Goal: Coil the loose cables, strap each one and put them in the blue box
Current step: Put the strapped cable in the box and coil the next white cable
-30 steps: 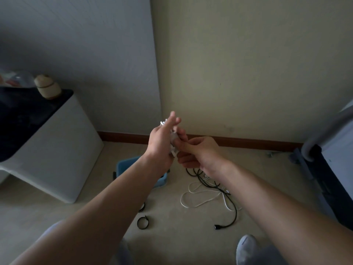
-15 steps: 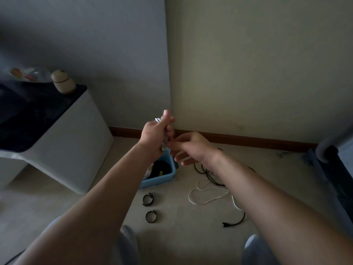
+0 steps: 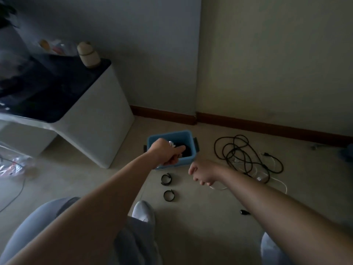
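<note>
The left hand [image 3: 165,152] curls round a white cable [image 3: 172,144] over the blue box [image 3: 188,137] — the right hand [image 3: 203,174] hangs loosely curled, holding nothing, just right of it; loose black cables [image 3: 246,155] lie farther right.

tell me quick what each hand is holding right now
Left hand: grips a white cable bundle over the blue box.
Right hand: loosely curled, holding nothing.
</note>
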Demonstrator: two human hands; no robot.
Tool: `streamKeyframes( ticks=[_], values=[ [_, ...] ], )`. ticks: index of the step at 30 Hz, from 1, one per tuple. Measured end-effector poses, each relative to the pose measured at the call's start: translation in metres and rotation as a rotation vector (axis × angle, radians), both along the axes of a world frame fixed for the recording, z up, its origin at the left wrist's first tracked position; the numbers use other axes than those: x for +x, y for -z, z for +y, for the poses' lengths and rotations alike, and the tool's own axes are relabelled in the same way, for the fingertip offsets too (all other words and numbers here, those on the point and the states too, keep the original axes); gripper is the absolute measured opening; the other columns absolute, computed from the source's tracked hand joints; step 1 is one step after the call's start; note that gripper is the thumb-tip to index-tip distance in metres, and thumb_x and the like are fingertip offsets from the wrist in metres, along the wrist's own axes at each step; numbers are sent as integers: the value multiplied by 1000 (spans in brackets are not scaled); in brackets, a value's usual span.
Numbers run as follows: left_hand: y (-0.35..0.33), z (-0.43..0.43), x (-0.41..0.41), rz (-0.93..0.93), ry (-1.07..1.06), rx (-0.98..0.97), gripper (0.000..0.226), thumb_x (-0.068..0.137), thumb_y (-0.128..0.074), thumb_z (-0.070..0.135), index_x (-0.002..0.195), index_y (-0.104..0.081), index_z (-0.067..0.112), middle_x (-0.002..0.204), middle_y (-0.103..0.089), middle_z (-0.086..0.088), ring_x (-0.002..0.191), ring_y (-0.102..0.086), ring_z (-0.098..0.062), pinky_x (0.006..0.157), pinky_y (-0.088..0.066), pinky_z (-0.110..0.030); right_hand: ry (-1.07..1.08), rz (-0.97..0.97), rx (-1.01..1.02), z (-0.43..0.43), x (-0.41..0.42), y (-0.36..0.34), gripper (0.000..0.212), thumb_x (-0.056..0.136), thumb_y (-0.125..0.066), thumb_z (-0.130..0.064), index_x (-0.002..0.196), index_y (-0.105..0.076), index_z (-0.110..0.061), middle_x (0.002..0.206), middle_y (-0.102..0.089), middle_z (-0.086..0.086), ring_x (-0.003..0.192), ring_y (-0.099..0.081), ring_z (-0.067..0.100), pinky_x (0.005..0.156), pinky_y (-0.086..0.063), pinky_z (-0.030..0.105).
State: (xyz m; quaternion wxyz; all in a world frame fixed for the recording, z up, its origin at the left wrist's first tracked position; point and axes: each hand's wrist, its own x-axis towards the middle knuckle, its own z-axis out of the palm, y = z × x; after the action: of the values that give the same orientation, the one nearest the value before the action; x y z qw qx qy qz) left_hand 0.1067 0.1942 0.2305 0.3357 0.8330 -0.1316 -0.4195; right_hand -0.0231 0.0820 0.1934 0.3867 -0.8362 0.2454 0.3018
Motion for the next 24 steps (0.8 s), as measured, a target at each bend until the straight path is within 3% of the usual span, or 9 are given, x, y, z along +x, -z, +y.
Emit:
streamKeyframes(
  ticks=[3,8,12,17,20,24],
  values=[
    [21,11,9,-75,93,94,38,91,-70,40,74,-66,6,63,-68,-7,55,-60,-17,61,-53,-26,-44,-5,-79,4,4,41,40,99,-42,-10,135,-57,-20,132,-59,3,110,-62,25,93,-56,42],
    [77,27,21,-96,221,223,33,94,-66,36,82,-66,5,51,-65,2,38,-55,-6,41,-45,-15,-4,54,-50,27,18,128,49,95,-42,-11,142,-48,-23,143,-53,6,125,-54,26,102,-47,39],
    [112,35,36,-138,363,307,42,97,-62,38,94,-72,-3,78,-76,-10,55,-63,-12,50,-48,-12,-76,86,-45,56,29,181,57,91,-40,-9,145,-45,-27,148,-40,6,124,-52,31,98,-46,39],
    [142,27,53,-113,395,311,47,97,-60,40,102,-71,-5,86,-77,-14,61,-63,-15,57,-50,-15,-166,165,-79,88,38,232,63,89,-42,-10,147,-40,-33,150,-30,9,127,-48,34,100,-45,42],
    [152,18,63,-85,393,297,45,97,-61,38,104,-69,-6,86,-76,-16,64,-62,-20,66,-53,-25,-189,215,-125,96,43,253,55,90,-47,-14,144,-43,-27,145,-31,11,125,-48,36,99,-46,43],
    [161,11,80,-49,347,276,43,94,-66,37,105,-69,-4,84,-76,-17,65,-64,-21,72,-55,-33,-177,120,-156,93,48,265,29,91,-53,-9,120,-57,-7,133,-44,16,115,-56,35,92,-47,38]
  ],
)
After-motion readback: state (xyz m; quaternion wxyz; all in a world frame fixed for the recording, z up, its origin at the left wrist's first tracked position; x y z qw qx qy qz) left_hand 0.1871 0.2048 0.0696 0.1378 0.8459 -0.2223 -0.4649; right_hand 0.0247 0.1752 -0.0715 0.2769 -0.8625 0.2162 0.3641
